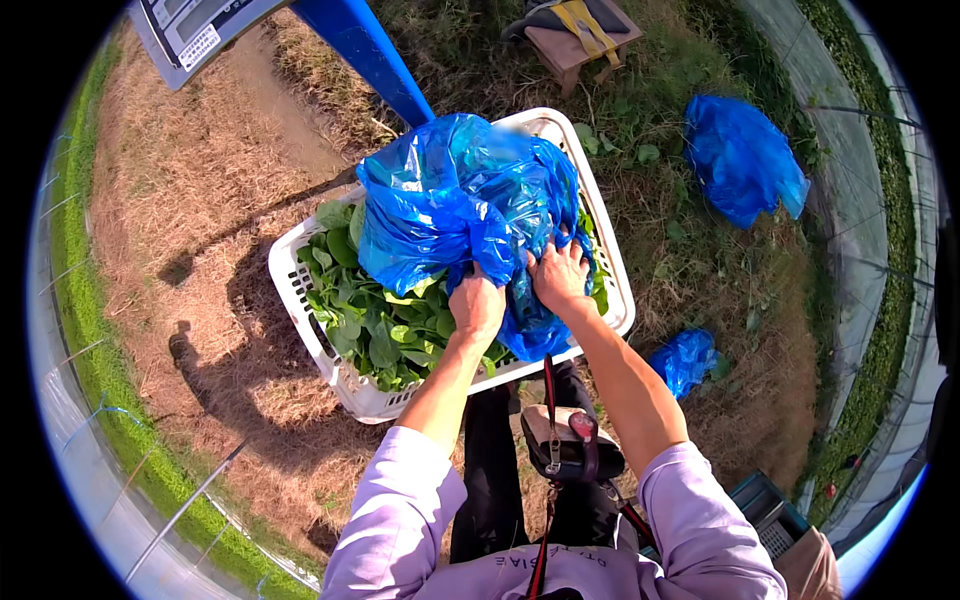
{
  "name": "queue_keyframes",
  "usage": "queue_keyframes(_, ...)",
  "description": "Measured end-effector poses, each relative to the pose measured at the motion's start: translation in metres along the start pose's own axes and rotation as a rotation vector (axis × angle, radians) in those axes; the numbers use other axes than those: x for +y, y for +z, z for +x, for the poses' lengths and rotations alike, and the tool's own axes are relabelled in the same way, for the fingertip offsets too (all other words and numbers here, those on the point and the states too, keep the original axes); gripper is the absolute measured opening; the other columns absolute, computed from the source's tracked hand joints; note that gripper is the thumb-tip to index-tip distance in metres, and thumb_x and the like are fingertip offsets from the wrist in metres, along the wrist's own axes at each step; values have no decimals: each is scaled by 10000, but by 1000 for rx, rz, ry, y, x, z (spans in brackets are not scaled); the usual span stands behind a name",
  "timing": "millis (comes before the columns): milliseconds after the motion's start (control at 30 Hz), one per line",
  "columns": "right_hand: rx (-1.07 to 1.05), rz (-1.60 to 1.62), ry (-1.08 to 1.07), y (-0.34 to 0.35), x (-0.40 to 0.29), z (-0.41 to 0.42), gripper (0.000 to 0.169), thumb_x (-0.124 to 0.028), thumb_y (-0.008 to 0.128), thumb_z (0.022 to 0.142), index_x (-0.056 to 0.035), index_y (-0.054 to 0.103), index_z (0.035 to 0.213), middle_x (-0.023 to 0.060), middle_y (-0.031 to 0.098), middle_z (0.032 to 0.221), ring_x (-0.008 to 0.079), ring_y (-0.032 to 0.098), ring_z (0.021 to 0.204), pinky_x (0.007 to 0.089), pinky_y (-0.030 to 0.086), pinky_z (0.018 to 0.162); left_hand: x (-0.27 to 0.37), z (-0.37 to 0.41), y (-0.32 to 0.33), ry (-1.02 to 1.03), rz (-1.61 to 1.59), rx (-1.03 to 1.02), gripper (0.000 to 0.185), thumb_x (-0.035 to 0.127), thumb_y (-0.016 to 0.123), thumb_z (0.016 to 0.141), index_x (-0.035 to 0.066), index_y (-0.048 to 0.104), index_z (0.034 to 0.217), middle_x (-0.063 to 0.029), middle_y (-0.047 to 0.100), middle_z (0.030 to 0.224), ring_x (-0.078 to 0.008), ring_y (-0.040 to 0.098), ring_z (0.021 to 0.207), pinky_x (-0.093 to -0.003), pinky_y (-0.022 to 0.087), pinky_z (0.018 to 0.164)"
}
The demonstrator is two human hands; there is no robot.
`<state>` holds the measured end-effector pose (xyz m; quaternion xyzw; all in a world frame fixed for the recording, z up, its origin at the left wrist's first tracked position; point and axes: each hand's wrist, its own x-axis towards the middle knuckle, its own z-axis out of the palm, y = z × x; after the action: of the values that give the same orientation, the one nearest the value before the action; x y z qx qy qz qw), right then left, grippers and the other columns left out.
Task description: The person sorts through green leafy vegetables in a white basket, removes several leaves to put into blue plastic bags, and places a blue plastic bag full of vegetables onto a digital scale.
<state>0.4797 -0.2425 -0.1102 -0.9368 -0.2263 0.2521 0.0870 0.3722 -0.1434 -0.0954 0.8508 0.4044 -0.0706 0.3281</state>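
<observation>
A white plastic basket (300,315) full of leafy greens (390,330) stands before me, with a crumpled blue plastic bag (420,202) spread across its top. My left hand (478,301) is closed around a gathered fold of the bag near the middle of the basket. Fingers spread, my right hand (561,276) presses down on the bag's right part; its fingertips are partly covered by blue film. Leaves show to the left of the bag and in a narrow strip along the right rim.
A digital scale (187,37) on a blue post (367,60) rises beyond the basket. Right of it are a small wooden stool (577,45) with a strap, a large blue bag (739,161) and a smaller blue bag (684,361). A dark crate (772,517) sits at lower right.
</observation>
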Motion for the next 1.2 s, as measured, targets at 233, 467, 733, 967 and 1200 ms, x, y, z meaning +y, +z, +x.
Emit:
queue_keyframes(233,172,357,-61,-37,15,-15,818,-516,648,861,76,437,1385,274,487,1370,418,460,1282,429,391,1063,-41,-42,-65,-18,-518,-132,414,193,691,895,8,556,1240,-174,700,1019,-280,681,940,-381,519,824)
queue_keyframes(467,199,914,41,-146,22,-58,402,-308,560,994,-1,633,1243,71,613,1138,139,557,1019,278,438,891,-27,-134,-161,-386,-1172,229,450,174,695,917,23,529,1307,-54,615,1189,-172,570,1033,-335,441,955)
queue_keyframes(733,60,743,-138,-167,16,-49,381,-299,517,983,-21,640,1213,227,631,1210,406,535,1207,439,319,1121,-33,-140,-177,-341,-1029,87,555,216,706,907,47,469,1379,-75,567,1280,-219,561,1088,-381,475,965)
queue_keyframes(967,220,1004,-135,-184,16,-55,344,-226,532,993,16,634,1215,131,660,1110,175,623,998,308,480,894,43,-138,-196,-496,-1314,-208,620,174,701,903,152,385,1436,-73,504,1364,-268,529,1215,-484,510,971)
queue_keyframes(1200,31,522,-181,-173,67,-26,672,-325,722,843,-95,456,1416,264,533,1299,369,576,1142,420,478,970,-12,-98,-180,-696,-1677,20,281,182,546,992,10,561,1214,-128,650,1207,-265,640,1079,-469,500,999)
